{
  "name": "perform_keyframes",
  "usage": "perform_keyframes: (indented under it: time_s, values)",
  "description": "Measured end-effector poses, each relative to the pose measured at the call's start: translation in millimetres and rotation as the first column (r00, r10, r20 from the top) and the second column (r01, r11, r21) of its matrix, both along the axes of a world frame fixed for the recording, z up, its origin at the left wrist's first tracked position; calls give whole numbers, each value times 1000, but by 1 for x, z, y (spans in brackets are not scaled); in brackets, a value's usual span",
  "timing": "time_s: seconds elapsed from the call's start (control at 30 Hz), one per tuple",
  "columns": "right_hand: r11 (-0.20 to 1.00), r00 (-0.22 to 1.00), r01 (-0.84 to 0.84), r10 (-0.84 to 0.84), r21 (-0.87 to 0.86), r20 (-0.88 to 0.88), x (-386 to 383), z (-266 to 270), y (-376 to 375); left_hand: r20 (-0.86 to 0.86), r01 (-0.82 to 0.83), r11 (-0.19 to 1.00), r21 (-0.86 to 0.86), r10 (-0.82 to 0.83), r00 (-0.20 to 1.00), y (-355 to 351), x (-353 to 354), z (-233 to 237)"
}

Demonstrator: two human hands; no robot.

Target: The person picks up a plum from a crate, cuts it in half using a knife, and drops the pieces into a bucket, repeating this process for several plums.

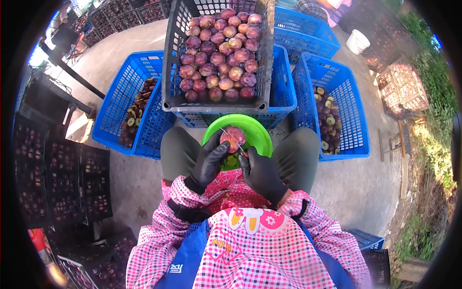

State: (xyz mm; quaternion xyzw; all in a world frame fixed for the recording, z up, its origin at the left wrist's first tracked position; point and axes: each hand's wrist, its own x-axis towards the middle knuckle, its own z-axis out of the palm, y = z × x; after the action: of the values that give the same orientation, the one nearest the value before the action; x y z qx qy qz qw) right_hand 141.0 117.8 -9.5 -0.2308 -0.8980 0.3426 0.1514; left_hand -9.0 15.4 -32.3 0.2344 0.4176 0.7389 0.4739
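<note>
My left hand [210,160], in a black glove, is closed around a reddish-purple plum [233,138]. A knife [232,138] with a thin blade lies across the plum, its handle in my gloved right hand [261,173]. Both hands are over a bright green basin [250,126] between my knees, with pale green pieces in its bottom. Just beyond the basin, a black crate [216,107] full of whole plums [217,59] rests on top of blue crates.
Cut plums fill part of a blue crate [108,115] on the left and another blue crate [353,103] on the right. Stacked dark crates [62,178] stand at far left. A white bucket [357,42] and a seated person [332,7] are at the back right.
</note>
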Motion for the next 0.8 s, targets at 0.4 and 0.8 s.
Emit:
perform_keyframes:
  time_s: [0.4,0.8]
  values:
    - [988,987,143,-137,64,-87,-7,-16,-12,130,-10,1000,0,10,991,17,9,1]
    - [994,978,112,-111,-2,-177,-9,-12,-5,-249,-141,982,-125,106,963,15,13,14]
